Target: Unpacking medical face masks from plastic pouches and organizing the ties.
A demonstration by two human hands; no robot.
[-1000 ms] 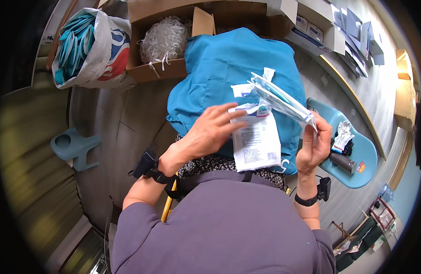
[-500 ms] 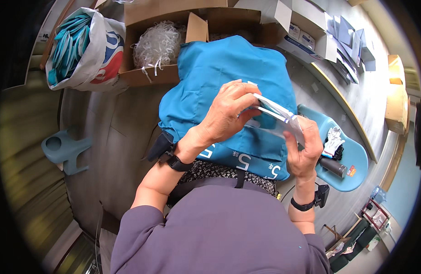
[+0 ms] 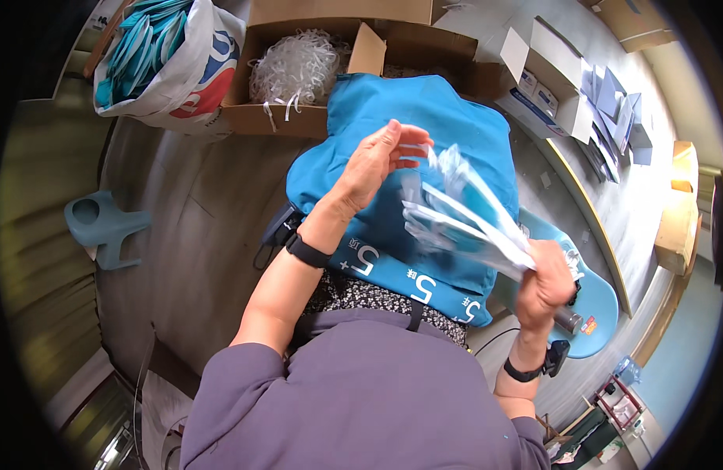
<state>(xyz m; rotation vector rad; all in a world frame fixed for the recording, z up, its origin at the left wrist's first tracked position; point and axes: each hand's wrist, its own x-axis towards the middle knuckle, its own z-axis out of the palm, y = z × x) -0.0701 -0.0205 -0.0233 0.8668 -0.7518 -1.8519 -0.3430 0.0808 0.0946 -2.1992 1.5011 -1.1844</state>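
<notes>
My right hand (image 3: 545,282) is closed round one end of a white and see-through strip-like bundle (image 3: 498,235). Motion smears the bundle's far end, so its exact kind is unclear. My left hand (image 3: 375,164) is raised beside that loose end, fingers stretched and holding nothing. Whether its fingertips touch the bundle I cannot tell. Beneath both hands a bright blue cloth (image 3: 361,117) with a white-printed lower edge lies over my lap.
Ahead stands a cardboard box (image 3: 298,121) holding a tangle of clear strips (image 3: 298,66). A white bag (image 3: 208,98) full of teal folded pieces is at far left. A blue stool (image 3: 600,301) carries a dark cylinder (image 3: 567,319) at right; another stool (image 3: 110,223) stands left.
My left hand has let go of the bundle and drawn back, its fingers straightening. My right hand has moved slightly right and down, and the bundle's free end now swings loose.
</notes>
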